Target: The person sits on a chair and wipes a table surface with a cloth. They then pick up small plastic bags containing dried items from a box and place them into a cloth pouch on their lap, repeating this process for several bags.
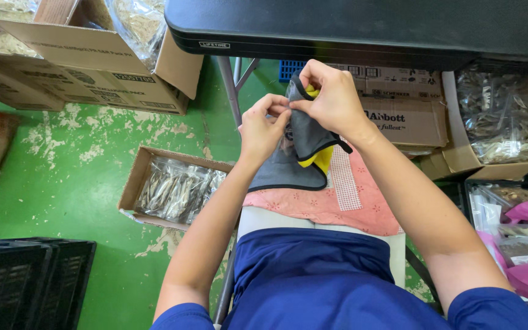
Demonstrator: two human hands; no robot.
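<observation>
Both my hands meet in front of me over my lap, just below a black table edge (362, 30). My left hand (263, 126) pinches the edge of a grey cloth with black trim and a yellow inner side (300, 156). My right hand (331, 98) grips the same cloth at its top, fingers closed over the fold. The cloth hangs down onto a pink patterned fabric (337, 205) spread across my lap. I wear a blue top (313, 281).
Green worn floor (74, 183) lies to the left. On it sits a shallow cardboard tray of clear bagged dried goods (175, 189). Large cardboard boxes (87, 55) stand at upper left, a black crate (25, 281) at lower left, more boxes and bags (502, 122) at right.
</observation>
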